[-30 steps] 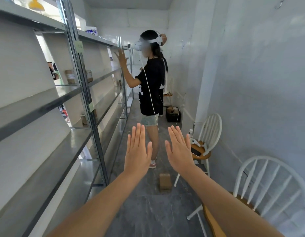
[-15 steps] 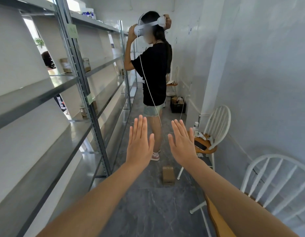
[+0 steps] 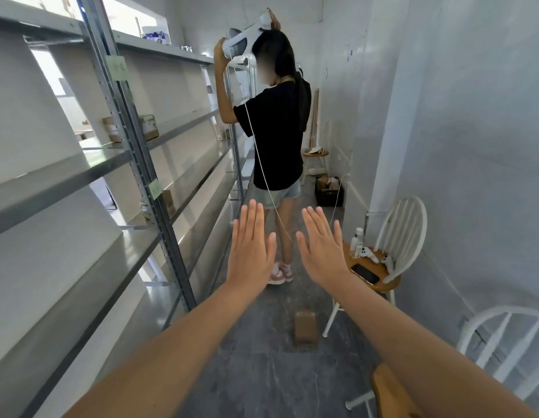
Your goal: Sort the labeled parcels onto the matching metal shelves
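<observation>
My left hand [image 3: 251,247] and my right hand [image 3: 321,248] are stretched out in front of me, flat, backs up, holding nothing. A small brown cardboard parcel [image 3: 305,326] lies on the grey floor below and between my arms. Grey metal shelves [image 3: 81,167] run along the left wall, with green labels [image 3: 119,67] stuck on the upright. Two cardboard parcels [image 3: 147,127] sit on a middle shelf, and another parcel [image 3: 168,201] sits one level lower.
A person in a black shirt [image 3: 277,131] stands in the narrow aisle ahead, lifting a white headset off. A white chair [image 3: 395,236] on the right holds a phone, a bottle and controllers. A second white chair [image 3: 503,354] is at my near right. A black crate [image 3: 328,193] stands farther back.
The person ahead has raised the headset from the face to above the head. My view has shifted slightly; my flat hands have kept their pose.
</observation>
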A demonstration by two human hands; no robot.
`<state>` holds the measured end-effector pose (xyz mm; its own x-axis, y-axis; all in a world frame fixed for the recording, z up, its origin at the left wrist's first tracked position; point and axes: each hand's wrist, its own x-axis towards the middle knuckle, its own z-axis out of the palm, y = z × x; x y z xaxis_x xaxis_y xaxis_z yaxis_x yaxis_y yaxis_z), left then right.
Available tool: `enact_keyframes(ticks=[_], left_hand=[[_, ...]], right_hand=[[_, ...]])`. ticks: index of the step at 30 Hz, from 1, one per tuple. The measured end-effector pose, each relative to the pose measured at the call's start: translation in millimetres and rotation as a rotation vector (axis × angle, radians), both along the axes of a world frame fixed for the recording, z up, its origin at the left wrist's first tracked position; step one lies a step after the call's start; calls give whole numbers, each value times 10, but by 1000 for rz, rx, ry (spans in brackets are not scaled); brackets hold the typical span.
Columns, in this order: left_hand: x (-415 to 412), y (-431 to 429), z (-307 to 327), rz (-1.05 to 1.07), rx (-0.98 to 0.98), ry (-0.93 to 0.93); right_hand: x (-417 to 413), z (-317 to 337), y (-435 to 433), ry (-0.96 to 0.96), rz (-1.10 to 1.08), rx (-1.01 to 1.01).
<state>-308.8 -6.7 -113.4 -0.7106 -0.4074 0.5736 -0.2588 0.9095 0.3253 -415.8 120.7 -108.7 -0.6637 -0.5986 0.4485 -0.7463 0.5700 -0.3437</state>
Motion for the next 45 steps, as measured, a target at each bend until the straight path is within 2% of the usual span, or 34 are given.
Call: enact_keyframes(ticks=[7,19,27,45], left_hand=[[-506,49,-67,17,-1,-2],[-886,-124,-258,43,-29,-47],[-1217,-600,-270,6,2,-33],[-1953,-1803,-432,-96,82,-20]], right_hand=[[-514,-110,25,-36,39,-6],[-930,-301,-192,-82,61,19],[-1150,-282,-586,-42,49,46],[-1710,-310,-1736,-83,-63,96]])
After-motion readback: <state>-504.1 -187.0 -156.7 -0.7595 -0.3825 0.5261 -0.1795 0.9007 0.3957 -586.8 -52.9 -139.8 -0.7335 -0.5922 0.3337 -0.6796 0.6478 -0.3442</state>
